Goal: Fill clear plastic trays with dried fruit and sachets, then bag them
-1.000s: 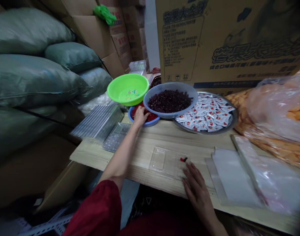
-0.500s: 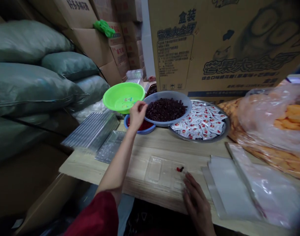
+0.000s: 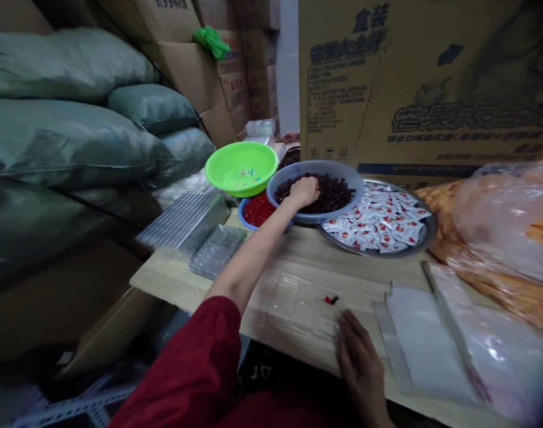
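Observation:
My left hand (image 3: pixel 305 191) reaches into a translucent bluish bowl (image 3: pixel 356 172) of small dark pieces (image 3: pixel 334 195). Its fingers are curled, with the tips hidden among the pieces. My right hand (image 3: pixel 361 359) lies by the near right edge of a clear plastic tray (image 3: pixel 302 300), fingers stretched out and touching or almost touching it. In one of the tray's compartments are a small red piece (image 3: pixel 328 299) and a small dark piece (image 3: pixel 335 300). A blue bowl (image 3: pixel 243 217) of red pieces (image 3: pixel 259 209) sits below my left forearm's far side, partly covered by other bowls.
A green basin (image 3: pixel 242 168) stands at the back left, near stacked clear trays (image 3: pixel 182 217). A metal platter (image 3: pixel 425 229) carries white sachets (image 3: pixel 381 217). Clear plastic bags (image 3: pixel 425 339) lie at right, beside a sack of orange food (image 3: pixel 472 273). A large carton (image 3: pixel 414 77) blocks the back.
My left hand has moved right, from above the blue bowl's edge into the dark pieces. My right hand stays by the tray. The view has swung slightly left.

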Demonstrator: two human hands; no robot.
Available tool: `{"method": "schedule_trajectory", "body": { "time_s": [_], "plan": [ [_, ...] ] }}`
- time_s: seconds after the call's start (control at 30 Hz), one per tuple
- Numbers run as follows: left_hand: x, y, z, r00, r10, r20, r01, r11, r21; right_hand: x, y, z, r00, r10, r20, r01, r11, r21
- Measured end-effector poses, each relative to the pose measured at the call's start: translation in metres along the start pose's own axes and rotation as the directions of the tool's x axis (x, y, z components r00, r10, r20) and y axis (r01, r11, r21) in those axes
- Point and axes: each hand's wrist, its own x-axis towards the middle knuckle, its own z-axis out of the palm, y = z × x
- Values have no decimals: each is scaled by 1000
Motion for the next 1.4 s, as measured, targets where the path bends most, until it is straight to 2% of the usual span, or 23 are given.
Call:
{"method": "schedule_trajectory", "body": {
  "time_s": [0.1,0.17,0.2,0.27,0.3,0.37,0.47,0.57,0.63,0.7,0.8,0.93,1.03,1.13,1.2,1.27,1.33,1.4],
  "plan": [
    [-5,-7,-11,998,-7,-56,2,995,-96,1,0,-1,1000,-3,-1,3,1000,-9],
    [-13,-15,-21,994,-37,-101,6,957,-289,1,-1,-1,1000,-3,-12,3,1000,-17],
    [-20,-19,-28,989,-53,-141,-13,902,-432,1,-1,-1,1000,0,-16,0,1000,-19],
    [-44,-24,-39,968,-80,-240,-115,705,-700,2,-3,0,1000,17,-18,-18,1000,-19],
    [-61,-24,-43,957,-77,-280,-177,609,-773,3,-4,0,1000,25,-16,-25,1000,-16],
    [-103,-18,-43,961,-33,-274,-215,534,-818,4,-8,0,1000,27,-16,-27,1000,-6],
    [-171,-1,-21,993,83,-80,-114,601,-791,9,-15,-2,999,34,-13,-34,999,6],
    [-229,15,22,982,174,66,-84,730,-678,13,-19,-6,998,57,-9,-57,998,17],
    [-254,20,49,965,226,134,-100,788,-608,14,-20,-8,997,67,-29,-67,997,30],
    [-269,21,68,947,264,186,-118,819,-562,13,-21,-10,996,73,-56,-70,997,40],
    [-278,20,81,921,319,224,-168,844,-510,11,-22,-12,994,75,-75,-71,996,45],
    [-283,20,85,880,409,242,-265,845,-464,11,-22,-12,997,55,-59,-54,998,26],
    [-286,21,84,887,407,220,-281,851,-443,14,-20,-10,1000,-10,0,10,999,-39],
    [-286,19,73,903,385,192,-279,863,-421,16,-20,-6,988,-119,100,130,985,-116],
    [-279,11,59,945,305,120,-237,888,-393,15,-17,-3,985,-138,107,152,980,-128],
    [-268,-2,38,989,147,-31,-147,907,-394,11,-7,1,992,-101,80,110,986,-123],
    [-255,-19,13,978,-44,-203,-48,904,-425,7,8,5,994,-105,29,108,988,-114],
    [-244,-35,-11,931,-185,-313,18,883,-468,4,23,9,988,-156,16,156,982,-102]
  ]
}}
